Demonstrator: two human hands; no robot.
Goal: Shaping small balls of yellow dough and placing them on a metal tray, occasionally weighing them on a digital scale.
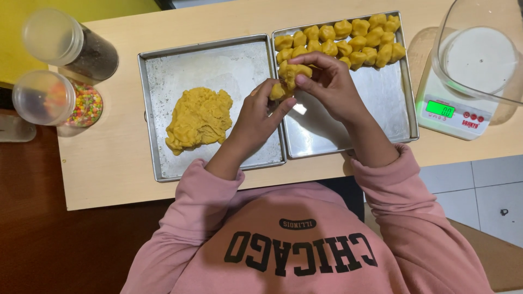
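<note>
Overhead, seen from the head camera:
Left hand: the left hand (256, 117) reaches up from about 7 o'clock of the picture; its thumb and fingertips pinch a small dough lump (278, 91) over the seam between the two trays.
Right hand: the right hand (327, 87) comes in from about 5 o'clock, fingers curled and pressed around a second dough piece (294, 72), thumb under it. The two pieces are touching or nearly so; which cannot be told.
Dough mass: a big yellow dough mass (199, 118) lies on the left tray (158, 158), at about 9 o'clock from the hands, well apart from them.
Dough balls: rows of shaped dough balls (348, 41) fill the far end of the right tray (381, 114), at about 1 o'clock from the hands; the near part of that tray is bare metal.
Trays: both are flat metal pans set side by side, edges touching, on a pale wooden table (109, 163).
Scale: a white kitchen scale (449, 111) with a lit green display stands at 3 o'clock, just beside the right tray, with a clear bowl (479, 54) on it.
Jars: two clear lidded jars lie at 9 to 10 o'clock, one with dark sprinkles (95, 57), one with coloured sprinkles (84, 106).
Sleeves: pink sweatshirt sleeves (403, 179) cover both forearms.
</note>
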